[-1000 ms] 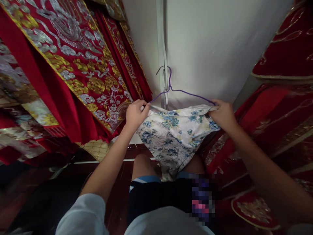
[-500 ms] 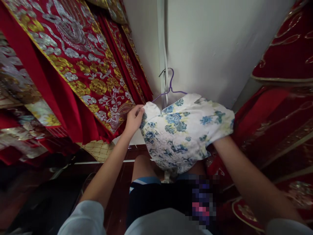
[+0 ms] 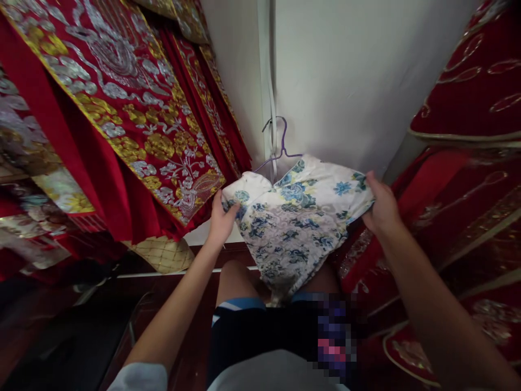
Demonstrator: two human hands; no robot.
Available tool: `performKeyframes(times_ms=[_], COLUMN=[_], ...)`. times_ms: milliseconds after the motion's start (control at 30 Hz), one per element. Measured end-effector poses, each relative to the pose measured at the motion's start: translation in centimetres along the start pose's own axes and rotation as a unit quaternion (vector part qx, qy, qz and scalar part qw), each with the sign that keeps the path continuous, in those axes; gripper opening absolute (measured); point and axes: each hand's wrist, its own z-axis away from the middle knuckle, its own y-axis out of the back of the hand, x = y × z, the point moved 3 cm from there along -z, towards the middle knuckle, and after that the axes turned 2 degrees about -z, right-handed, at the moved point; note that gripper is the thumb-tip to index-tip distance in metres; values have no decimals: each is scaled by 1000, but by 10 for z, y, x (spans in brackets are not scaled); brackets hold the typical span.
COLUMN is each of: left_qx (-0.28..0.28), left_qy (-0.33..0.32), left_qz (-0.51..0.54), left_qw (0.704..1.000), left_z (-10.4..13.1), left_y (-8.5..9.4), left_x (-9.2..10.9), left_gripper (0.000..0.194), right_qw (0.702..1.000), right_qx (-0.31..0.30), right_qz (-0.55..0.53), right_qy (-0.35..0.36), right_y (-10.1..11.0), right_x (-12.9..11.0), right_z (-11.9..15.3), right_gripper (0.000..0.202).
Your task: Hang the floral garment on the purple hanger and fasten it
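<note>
A white blouse with blue flowers [image 3: 291, 228] hangs in front of me on a purple hanger [image 3: 283, 142], whose hook loops by a pale strap on the wall. My left hand [image 3: 223, 216] pinches the edge of its left sleeve, thumb in front. At the other side, my right hand [image 3: 381, 201] grips the end of the right sleeve, so the garment is spread wide between both hands. The lower part of the blouse narrows and hangs down over my legs.
Red cloth embroidered in gold and silver [image 3: 158, 136] hangs close on the left. More dark red embroidered cloth [image 3: 468, 108] hangs at the right. Behind the blouse is a pale wall [image 3: 345, 70]. A dark flat object [image 3: 61, 336] lies at the lower left.
My right hand was hidden inside the right sleeve and now shows outside, holding the sleeve's end. My left hand moved slightly down and outward along the left sleeve. The blouse is stretched flatter.
</note>
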Motion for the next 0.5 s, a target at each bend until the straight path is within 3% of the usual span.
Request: performKeyframes(times_ms=[100,300,400,500], left_qx=[55,3,-18,-58], left_qy=[-54,-200,-241,-269], left_qz=[-52,-79,-153,-182], left_qw=[996,977,958,944], left_z=[6,1,1,5], left_y=[-6,-11,-12,-18], left_x=[25,89,112,116], left_gripper=[76,87,96,104], right_qw=[999,994,989,979], right_qx=[-6,72,100,113], right_qz=[35,3,19,80], right_qy=[37,82,111,152], right_y=[-12,-24,-13,6], right_x=[-17,-30,-29,-24], right_z=[-2,12,42,92], right_gripper=[32,25,25,38])
